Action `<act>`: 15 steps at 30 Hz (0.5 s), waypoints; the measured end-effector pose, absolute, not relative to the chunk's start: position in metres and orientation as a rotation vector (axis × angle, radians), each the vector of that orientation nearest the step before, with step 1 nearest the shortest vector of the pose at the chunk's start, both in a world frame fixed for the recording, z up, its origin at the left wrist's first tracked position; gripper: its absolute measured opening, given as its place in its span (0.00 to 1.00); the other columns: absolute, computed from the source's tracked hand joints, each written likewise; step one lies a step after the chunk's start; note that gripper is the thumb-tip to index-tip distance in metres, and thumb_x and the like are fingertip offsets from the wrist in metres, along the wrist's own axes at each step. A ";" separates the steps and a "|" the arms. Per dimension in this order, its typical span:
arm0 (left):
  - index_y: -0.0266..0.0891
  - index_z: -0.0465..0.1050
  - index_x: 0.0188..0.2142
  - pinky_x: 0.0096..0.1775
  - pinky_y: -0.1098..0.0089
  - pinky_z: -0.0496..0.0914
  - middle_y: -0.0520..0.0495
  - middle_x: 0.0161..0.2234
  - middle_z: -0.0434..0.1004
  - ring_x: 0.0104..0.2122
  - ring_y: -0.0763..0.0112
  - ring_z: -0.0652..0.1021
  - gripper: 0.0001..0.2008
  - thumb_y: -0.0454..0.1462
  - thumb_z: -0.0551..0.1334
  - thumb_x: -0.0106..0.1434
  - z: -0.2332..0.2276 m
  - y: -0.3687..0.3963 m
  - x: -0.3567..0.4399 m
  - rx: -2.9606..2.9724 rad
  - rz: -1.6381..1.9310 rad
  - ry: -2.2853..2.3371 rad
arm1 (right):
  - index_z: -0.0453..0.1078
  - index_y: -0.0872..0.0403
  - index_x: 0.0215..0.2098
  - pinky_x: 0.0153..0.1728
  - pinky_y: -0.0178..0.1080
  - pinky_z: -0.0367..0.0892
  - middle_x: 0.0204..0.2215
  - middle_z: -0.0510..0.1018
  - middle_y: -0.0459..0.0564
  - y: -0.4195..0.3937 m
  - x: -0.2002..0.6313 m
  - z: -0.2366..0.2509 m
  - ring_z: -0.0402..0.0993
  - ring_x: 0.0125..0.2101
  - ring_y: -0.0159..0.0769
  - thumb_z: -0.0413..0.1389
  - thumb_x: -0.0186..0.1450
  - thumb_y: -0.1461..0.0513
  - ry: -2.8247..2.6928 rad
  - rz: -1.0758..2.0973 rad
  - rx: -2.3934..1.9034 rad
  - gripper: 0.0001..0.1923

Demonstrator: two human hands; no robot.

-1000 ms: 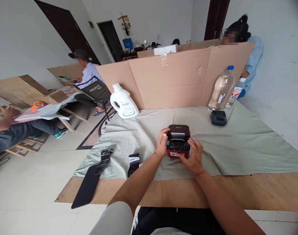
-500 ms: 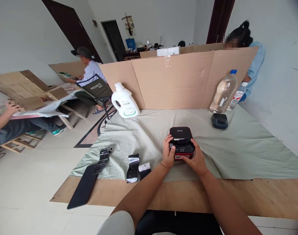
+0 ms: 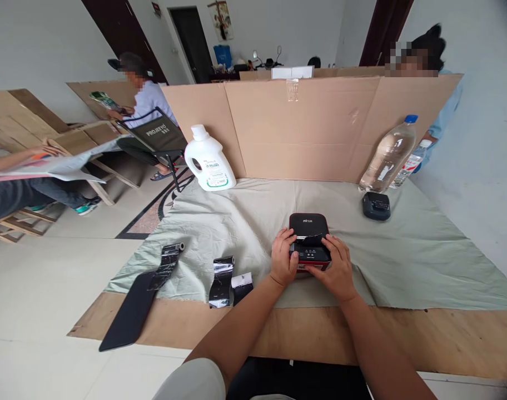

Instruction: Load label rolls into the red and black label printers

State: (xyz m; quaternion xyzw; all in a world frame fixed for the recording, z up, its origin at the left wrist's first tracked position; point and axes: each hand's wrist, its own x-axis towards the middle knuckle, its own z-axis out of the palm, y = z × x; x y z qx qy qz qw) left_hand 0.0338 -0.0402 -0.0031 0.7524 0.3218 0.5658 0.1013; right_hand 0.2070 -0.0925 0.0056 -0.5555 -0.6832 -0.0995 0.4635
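A small black and red box-shaped device, which looks like a label printer (image 3: 309, 223), rests on the cloth in front of me. Its top has a slot across it with a dark strip (image 3: 314, 240) sticking out, and small lit or printed marks nearer me. My left hand (image 3: 284, 259) grips its left side, thumb at the near corner. On the right side my right hand (image 3: 336, 263) holds it, with the thumb along the front face. To the left lie a roll of black shiny film (image 3: 222, 281) and a small white-and-black roll (image 3: 242, 282).
Another film roll (image 3: 172, 255) lies partly over a flat black panel (image 3: 130, 314) overhanging the table edge. A white jug (image 3: 212, 164), a large clear bottle (image 3: 389, 155), a smaller bottle (image 3: 411, 164) and a black device (image 3: 376, 206) stand before the cardboard screen (image 3: 295, 133). Other people sit nearby.
My view has shifted slightly. Both hands stay on the printer; the fingers of my right hand have moved up toward the dark strip.
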 end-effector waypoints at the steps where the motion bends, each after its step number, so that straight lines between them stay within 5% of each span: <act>1: 0.38 0.67 0.53 0.59 0.47 0.60 0.35 0.55 0.69 0.60 0.53 0.66 0.20 0.45 0.47 0.71 -0.003 -0.040 0.034 2.203 1.675 0.963 | 0.63 0.52 0.58 0.57 0.58 0.65 0.53 0.72 0.58 -0.092 0.208 0.006 0.67 0.56 0.52 0.64 0.55 0.43 -1.678 -0.236 -1.375 0.39; 10: 0.37 0.66 0.55 0.57 0.48 0.62 0.34 0.57 0.68 0.57 0.54 0.68 0.21 0.46 0.47 0.71 -0.008 -0.046 0.037 2.097 1.656 0.968 | 0.63 0.51 0.57 0.56 0.58 0.64 0.56 0.68 0.59 -0.093 0.205 0.002 0.65 0.56 0.51 0.64 0.56 0.44 -1.606 0.011 -1.368 0.37; 15: 0.39 0.62 0.60 0.61 0.49 0.58 0.34 0.65 0.57 0.62 0.53 0.63 0.26 0.50 0.52 0.69 -0.017 -0.048 0.038 1.834 1.597 0.987 | 0.51 0.53 0.65 0.57 0.59 0.63 0.62 0.60 0.63 -0.090 0.203 -0.017 0.61 0.60 0.54 0.64 0.54 0.43 -1.429 0.240 -1.324 0.49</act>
